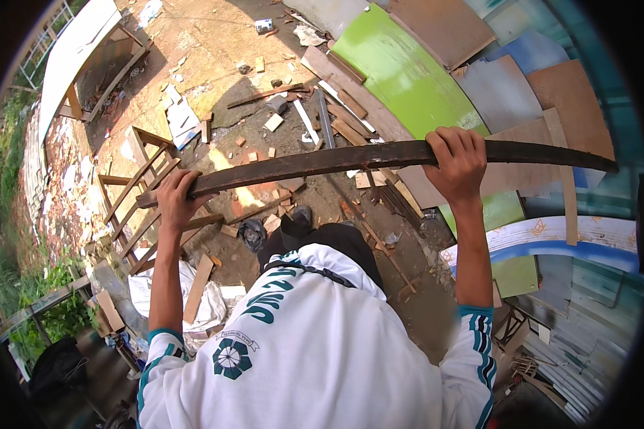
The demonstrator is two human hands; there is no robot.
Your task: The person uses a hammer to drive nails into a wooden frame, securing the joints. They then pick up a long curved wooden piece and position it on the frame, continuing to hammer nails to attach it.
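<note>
A long dark wooden beam (315, 163) stretches across in front of me, held up above the ground; the fisheye view makes it look bowed. Near its left end, my left hand (176, 196) is wrapped round it. My right hand (456, 159) grips it from above, right of the middle, fingers curled over the far edge. Beyond that hand the beam runs on over leaning boards on the right. On the ground to the left, below my left hand, lies a wooden frame with slats (137, 194).
Scrap wood pieces (345, 123) and offcuts litter the ground ahead. A green panel (408, 70) and other boards lean along the right. A white-topped table (75, 53) stands at the far left. Below my left arm lie white sacks (209, 309); metal sheets (562, 372) are at lower right.
</note>
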